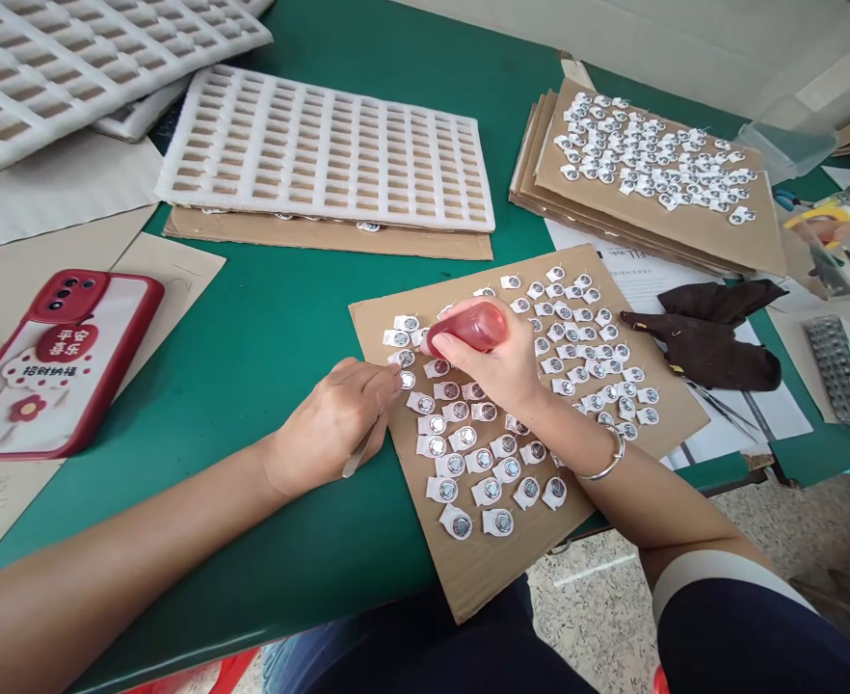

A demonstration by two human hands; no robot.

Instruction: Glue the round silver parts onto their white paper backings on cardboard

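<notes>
A cardboard sheet (454, 578) lies on the green table, covered with rows of small round silvery pieces on white tabs (498, 521). My left hand (338, 414) is closed on a thin metal tool, probably tweezers (358, 455), whose tip reaches a piece near the sheet's left edge. Wrapped in my right hand (504, 361) is a red squeeze bottle (474, 328), tilted with its narrow end toward the same spot. Where the bottle's tip meets the pieces is too small to make out. Several pieces behind my right hand are hidden.
White foam grid trays (324, 154) lie at the back left. A red-edged phone (56, 366) rests at the left. Stacked cardboard sheets (555, 193) with more pieces stand at the back right. Dark gloves (721, 337), scissors-like metal tools (729, 410) and a paper (779, 414) are right.
</notes>
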